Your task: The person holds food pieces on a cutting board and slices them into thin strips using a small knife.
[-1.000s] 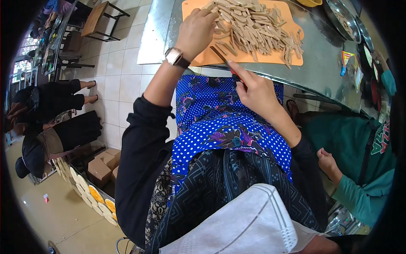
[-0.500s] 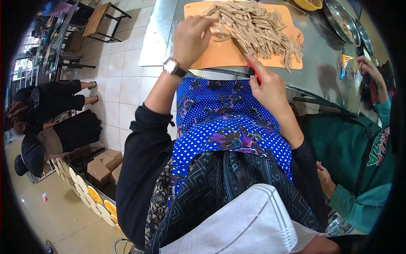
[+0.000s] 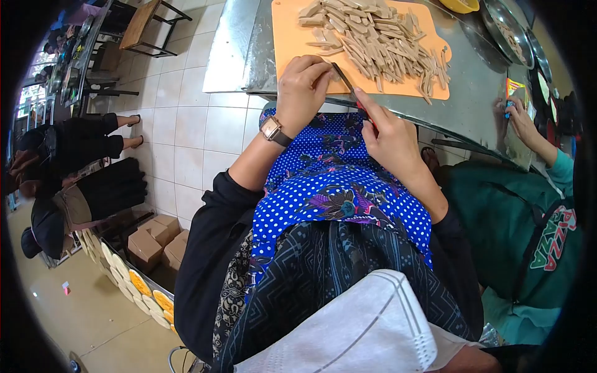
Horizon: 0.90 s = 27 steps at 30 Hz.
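My right hand is closed around the red handle of a knife, its narrow dark blade pointing up and left over the near edge of an orange cutting board. Beside the blade tip, my left hand has its fingers curled together; what they pinch, if anything, is hidden. A heap of light-brown sliced strips covers much of the board just beyond both hands. A watch is on my left wrist.
The board lies on a metal table. A yellow bowl and a metal bowl stand at far right. A co-worker's hand touches a small colourful packet. Cardboard boxes and a stool are on the left.
My left hand has moved from the heap toward me, down to the board's near edge. The knife has come out of the strips toward my left fingers. The co-worker's hand has reached the packet.
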{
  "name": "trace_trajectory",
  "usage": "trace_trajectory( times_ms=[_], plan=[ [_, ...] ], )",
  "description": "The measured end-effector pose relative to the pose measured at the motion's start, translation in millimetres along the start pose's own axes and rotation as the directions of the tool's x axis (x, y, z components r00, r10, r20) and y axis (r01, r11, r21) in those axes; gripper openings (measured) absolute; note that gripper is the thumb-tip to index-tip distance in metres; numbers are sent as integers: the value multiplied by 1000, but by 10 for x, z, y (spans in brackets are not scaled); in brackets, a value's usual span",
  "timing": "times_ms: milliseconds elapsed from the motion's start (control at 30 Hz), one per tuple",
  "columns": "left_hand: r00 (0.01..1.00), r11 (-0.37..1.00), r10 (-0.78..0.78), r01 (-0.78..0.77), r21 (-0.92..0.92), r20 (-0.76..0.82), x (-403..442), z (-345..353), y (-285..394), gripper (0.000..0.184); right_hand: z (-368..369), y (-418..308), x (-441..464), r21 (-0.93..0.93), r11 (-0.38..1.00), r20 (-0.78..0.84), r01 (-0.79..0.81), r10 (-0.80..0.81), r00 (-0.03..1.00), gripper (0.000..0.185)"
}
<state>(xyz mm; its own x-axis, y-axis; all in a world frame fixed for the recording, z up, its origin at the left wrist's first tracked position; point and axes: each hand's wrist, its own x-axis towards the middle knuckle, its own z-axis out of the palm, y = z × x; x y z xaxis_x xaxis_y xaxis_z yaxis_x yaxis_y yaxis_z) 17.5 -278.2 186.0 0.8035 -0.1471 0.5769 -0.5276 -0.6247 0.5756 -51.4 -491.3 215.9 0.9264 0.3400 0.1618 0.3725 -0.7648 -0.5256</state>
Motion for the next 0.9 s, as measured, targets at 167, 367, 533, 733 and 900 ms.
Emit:
trace_trajectory(
  times_ms=[167, 367, 533, 733, 900],
  plan=[
    [999, 998, -55, 55, 16, 1, 27, 15, 36, 9, 6, 52, 64, 2, 996, -66, 90, -89, 994, 66],
    [996, 996, -76, 74, 40, 54, 71, 18, 4, 9, 44, 63, 219, -11, 995, -26, 103, -103, 994, 66],
    [990, 991, -130, 128, 33, 61, 62, 12, 34, 10, 1, 89, 90, -34, 995, 1, 97, -97, 995, 65],
    [997, 997, -75, 74, 15, 19, 40, 19, 24, 7, -148, 112, -146, 45, 998, -7, 40, -40, 999, 65],
    [998, 998, -57, 57, 25, 9, 24, 37, -4, 8, -62, 38, 111, 38, 998, -7, 42, -42, 999, 66]
  ],
)
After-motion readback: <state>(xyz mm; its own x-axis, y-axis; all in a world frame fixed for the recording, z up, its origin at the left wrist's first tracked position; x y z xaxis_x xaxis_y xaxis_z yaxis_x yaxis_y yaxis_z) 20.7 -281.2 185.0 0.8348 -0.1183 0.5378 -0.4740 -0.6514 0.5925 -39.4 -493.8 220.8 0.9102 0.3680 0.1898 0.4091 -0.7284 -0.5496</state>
